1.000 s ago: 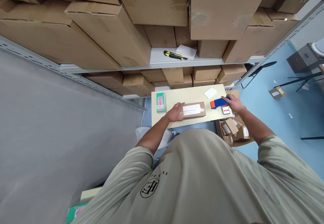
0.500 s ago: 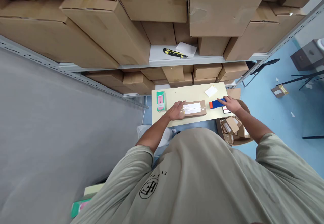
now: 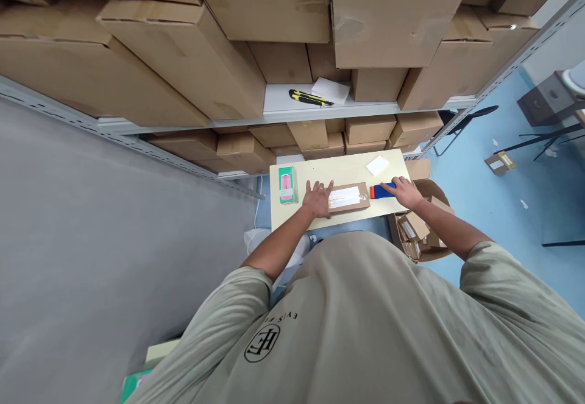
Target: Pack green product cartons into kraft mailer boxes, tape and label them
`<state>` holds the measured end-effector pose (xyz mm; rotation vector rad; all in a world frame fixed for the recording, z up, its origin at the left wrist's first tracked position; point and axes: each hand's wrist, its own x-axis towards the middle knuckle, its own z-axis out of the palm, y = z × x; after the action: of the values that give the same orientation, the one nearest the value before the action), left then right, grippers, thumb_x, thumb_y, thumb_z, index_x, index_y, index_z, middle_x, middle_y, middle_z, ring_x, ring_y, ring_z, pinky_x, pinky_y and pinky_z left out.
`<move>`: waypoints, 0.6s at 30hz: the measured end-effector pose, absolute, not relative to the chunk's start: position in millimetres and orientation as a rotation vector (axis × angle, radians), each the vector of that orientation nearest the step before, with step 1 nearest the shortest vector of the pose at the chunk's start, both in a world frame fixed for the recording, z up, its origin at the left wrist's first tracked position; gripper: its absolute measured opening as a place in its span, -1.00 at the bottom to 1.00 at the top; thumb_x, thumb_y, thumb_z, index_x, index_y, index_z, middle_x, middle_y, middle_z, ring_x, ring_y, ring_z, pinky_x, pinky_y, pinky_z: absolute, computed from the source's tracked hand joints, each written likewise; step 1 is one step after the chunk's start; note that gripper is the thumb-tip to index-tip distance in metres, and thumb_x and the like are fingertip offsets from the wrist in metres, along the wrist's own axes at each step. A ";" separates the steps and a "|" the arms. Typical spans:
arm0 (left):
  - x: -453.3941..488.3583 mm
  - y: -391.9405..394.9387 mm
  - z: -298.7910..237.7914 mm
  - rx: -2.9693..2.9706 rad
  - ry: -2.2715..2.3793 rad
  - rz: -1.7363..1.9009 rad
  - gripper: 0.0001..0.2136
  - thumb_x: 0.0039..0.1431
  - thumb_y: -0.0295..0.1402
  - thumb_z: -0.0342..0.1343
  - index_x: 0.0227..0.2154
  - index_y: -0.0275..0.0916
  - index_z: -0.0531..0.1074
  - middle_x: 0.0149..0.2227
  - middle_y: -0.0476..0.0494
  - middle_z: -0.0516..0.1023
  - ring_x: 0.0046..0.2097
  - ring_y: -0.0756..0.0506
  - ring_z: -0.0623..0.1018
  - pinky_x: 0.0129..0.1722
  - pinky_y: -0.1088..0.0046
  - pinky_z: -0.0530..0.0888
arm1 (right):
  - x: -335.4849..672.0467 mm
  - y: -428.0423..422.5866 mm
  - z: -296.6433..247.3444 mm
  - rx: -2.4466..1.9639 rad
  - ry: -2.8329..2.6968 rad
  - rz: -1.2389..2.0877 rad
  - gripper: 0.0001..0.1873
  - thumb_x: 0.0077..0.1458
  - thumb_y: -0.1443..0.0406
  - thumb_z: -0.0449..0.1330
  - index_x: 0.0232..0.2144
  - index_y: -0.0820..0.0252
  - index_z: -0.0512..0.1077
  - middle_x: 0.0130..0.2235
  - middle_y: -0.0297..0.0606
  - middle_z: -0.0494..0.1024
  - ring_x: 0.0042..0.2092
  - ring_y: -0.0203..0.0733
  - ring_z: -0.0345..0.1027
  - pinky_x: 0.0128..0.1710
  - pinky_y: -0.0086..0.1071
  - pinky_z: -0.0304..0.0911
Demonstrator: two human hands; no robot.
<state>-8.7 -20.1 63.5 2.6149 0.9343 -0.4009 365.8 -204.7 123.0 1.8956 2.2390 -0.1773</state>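
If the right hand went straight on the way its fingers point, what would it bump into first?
The blue and orange object on the pale table. The right hand's fingertips seem to be at its blue end already, maybe touching, but depth is hard to tell.

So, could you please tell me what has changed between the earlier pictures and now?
The right hand has slid the blue-and-orange block left along the table toward the cardboard parcel; the left hand stays at the parcel's left end, fingers now spread. The green box and white card stayed put.
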 end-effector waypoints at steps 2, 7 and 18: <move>17.7 -38.1 70.3 2.665 0.996 -0.400 0.55 -0.18 0.13 0.61 0.72 -0.34 -0.20 0.66 -0.74 0.00 0.65 -0.81 -0.16 0.53 -0.50 -0.42 | 363.8 -203.9 122.0 1.897 2.245 -0.192 -0.20 0.41 0.37 0.13 0.62 -0.02 0.26 0.16 0.16 0.44 0.12 0.31 0.25 0.18 0.06 0.24; 83.6 -72.4 79.4 2.852 0.610 -0.236 0.30 0.05 0.13 0.52 0.72 -0.08 -0.09 0.73 -0.44 -0.17 0.68 -0.66 -0.16 0.57 -0.41 -0.31 | 357.7 -199.6 120.0 1.887 2.258 -0.198 -0.19 0.41 0.37 0.11 0.64 -0.05 0.24 0.16 0.15 0.45 0.13 0.32 0.25 0.16 0.06 0.25; 91.6 -52.7 68.3 2.814 0.427 -0.278 -0.12 0.25 -0.03 0.36 0.60 -0.04 0.30 0.58 -0.54 0.20 0.42 -0.60 0.30 0.31 -0.15 0.25 | 359.9 -198.9 138.5 1.723 2.280 -0.126 -0.23 0.41 0.41 0.10 0.60 0.01 0.29 0.15 0.17 0.49 0.09 0.27 0.29 0.15 0.03 0.19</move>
<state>91.6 -52.7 68.3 2.8135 0.4275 -0.2777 359.9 -198.9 138.5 1.7235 2.2802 -0.1256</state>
